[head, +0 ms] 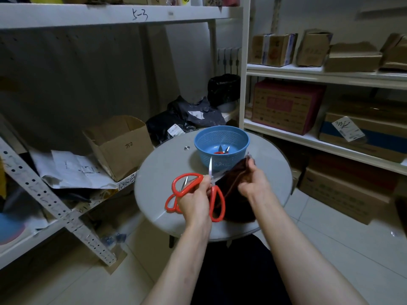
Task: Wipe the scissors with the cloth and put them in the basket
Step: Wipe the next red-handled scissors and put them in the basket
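The held scissors [213,191] are in the left hand [193,199], which grips them near the pivot. The long axis runs roughly away from the person, with the blade tip pointing toward the basket [220,165]. The right hand [253,181] pinches the dark cloth [233,194] just beside the blade, apparently touching it. The basket stands directly beyond both hands, nearer the blade tip. A second pair [187,175] lies on the table [158,172].

The left hand [193,201] covers the pivot of the red scissors [213,190]; their blade is blurred. The basket [220,165] half hides another pair [222,150].
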